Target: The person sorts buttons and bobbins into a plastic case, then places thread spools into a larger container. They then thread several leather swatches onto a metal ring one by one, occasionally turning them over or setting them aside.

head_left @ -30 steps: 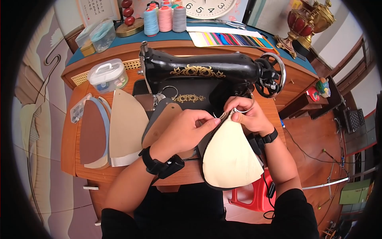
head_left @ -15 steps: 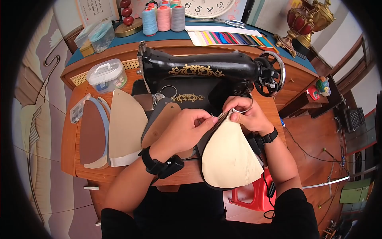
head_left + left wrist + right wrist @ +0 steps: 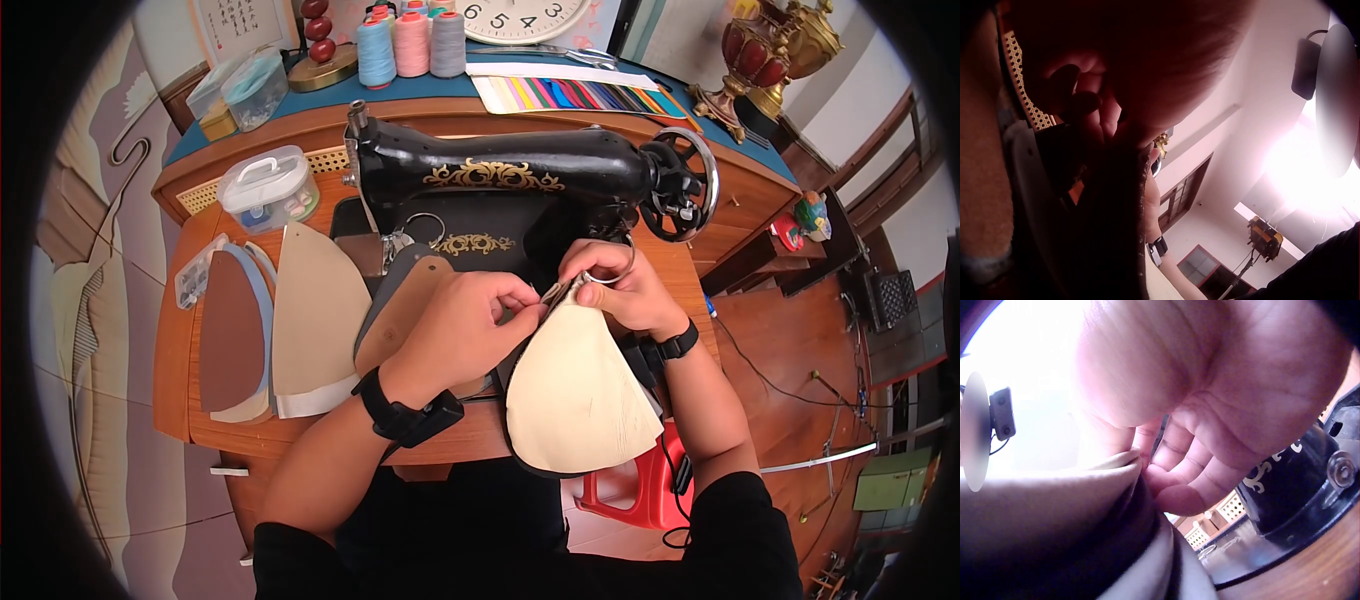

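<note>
A fan-shaped bundle of leather swatches, cream on top with dark edges, hangs in front of the sewing machine. My right hand grips its narrow top between thumb and fingers, beside a metal ring. At the same narrow end, my left hand pinches the dark-edged side with thumb and forefinger. The right wrist view shows the layered cream swatch running up into the right fingers. Shadow covers most of the left fingers in the left wrist view.
The black sewing machine stands behind the hands. More swatches, brown and beige, lie fanned at left. A clear lidded box, thread spools and a colour card sit farther back. A red stool stands below.
My left thumb and fingertips have shifted slightly along the swatch edge, with the thumb now bent more. The right hand and the bundle stay nearly in place.
</note>
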`<state>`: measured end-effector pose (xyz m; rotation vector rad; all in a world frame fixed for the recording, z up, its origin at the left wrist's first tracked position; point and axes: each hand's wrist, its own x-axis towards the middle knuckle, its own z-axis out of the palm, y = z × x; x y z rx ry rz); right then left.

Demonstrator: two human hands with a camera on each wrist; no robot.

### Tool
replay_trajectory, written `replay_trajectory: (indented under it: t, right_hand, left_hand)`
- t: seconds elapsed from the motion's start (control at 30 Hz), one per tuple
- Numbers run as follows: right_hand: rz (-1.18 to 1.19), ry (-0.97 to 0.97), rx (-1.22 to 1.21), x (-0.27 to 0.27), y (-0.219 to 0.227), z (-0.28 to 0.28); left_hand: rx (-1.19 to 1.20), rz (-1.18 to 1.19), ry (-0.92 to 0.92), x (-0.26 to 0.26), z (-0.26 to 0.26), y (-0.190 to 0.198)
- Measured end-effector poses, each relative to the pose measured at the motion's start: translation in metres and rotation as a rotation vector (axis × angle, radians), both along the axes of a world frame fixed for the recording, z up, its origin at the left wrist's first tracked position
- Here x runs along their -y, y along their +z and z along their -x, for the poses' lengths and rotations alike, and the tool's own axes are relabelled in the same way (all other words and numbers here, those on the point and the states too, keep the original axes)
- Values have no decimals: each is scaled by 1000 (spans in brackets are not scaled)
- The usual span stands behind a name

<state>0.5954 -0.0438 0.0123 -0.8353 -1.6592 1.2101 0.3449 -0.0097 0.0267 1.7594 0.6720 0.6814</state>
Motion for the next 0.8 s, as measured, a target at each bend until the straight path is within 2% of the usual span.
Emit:
replay_trajectory:
  t: [0.23, 0.3, 0.6, 0.73, 0.8]
  right_hand:
    - [26, 11, 49, 1, 1, -3]
    - [112, 68, 61, 3, 5, -5]
    - [57, 176, 157, 2, 9, -11]
    - [56, 150, 140, 1, 7, -10]
    - [45, 135, 40, 1, 5, -12]
  left_hand:
    - [-9, -60, 99, -1, -2, -14]
    - [-16, -59, 106, -2, -2, -15]
    - [-33, -58, 148, -3, -2, -19]
    - [-77, -110, 228, -3, 0, -18]
    - [-144, -130, 236, -7, 4, -19]
